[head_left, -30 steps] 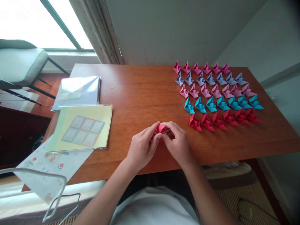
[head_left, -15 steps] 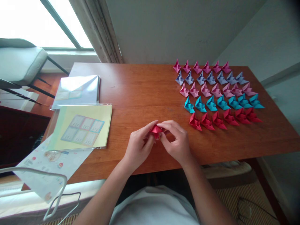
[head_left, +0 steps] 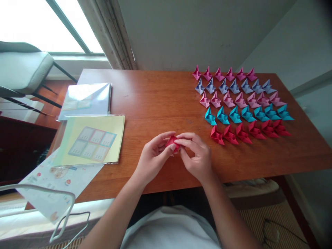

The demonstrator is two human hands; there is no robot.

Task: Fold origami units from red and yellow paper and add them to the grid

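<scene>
A small red origami piece [head_left: 171, 141] is held between both hands just above the wooden table, near its front edge. My left hand [head_left: 153, 155] pinches it from the left, the thumb lying across its front. From the right, my right hand [head_left: 196, 154] grips it with thumb and fingertips. Fingers cover much of the paper, so its full shape is hidden. To the right stands a row of finished red origami pieces [head_left: 243, 133] with pointed tips. Behind it are rows of blue [head_left: 247, 113], pink [head_left: 240, 99], lavender [head_left: 234, 86] and magenta [head_left: 229, 74] ones.
On the table's left lie a yellow paper pack [head_left: 103, 121] in a clear sleeve and another sleeved pack [head_left: 90, 95] behind it. A printed white sheet [head_left: 52, 200] hangs past the table's edge. A white metal tube [head_left: 68, 204] curves at lower left. A chair [head_left: 23, 69] stands by the window.
The red origami piece has been turned in my hands. My left thumb has moved up onto its front, and my right fingers have shifted slightly on it.
</scene>
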